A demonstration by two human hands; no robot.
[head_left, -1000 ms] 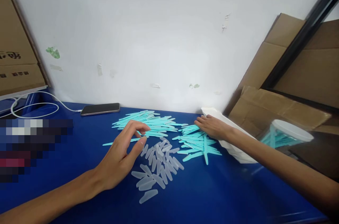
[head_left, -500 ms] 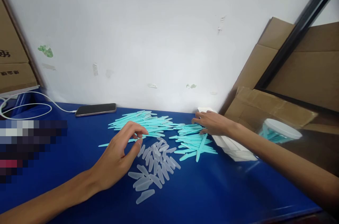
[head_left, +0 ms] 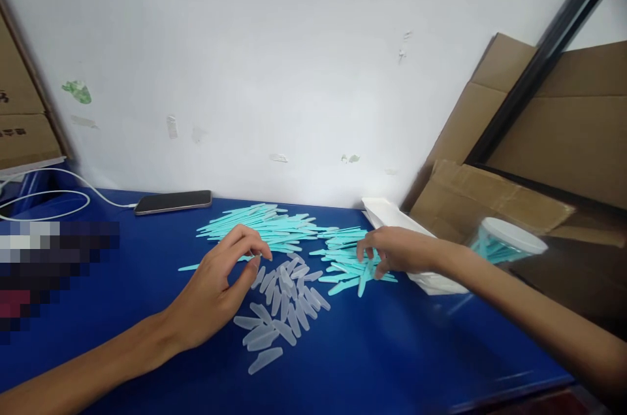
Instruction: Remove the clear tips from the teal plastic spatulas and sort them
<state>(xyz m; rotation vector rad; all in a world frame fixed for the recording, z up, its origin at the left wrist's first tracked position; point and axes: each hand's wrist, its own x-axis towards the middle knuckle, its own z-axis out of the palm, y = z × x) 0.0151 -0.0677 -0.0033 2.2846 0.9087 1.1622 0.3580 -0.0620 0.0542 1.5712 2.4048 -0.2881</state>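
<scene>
Lying nearest on the blue table [head_left: 382, 349], a heap of clear caps [head_left: 287, 307] spreads at six o'clock. The left hand [head_left: 215, 291] rests at nine o'clock of the heap, fingers loosely curled and holding nothing, its tips touching the caps and the edge of the big pile of teal sticks [head_left: 264, 225]. The right hand [head_left: 396, 250], at three o'clock, pinches a teal stick [head_left: 363, 278] over the smaller teal pile [head_left: 343, 251]. Behind it lies a white tray [head_left: 386, 212]. A phone [head_left: 172, 201] sits at eleven o'clock by the wall.
</scene>
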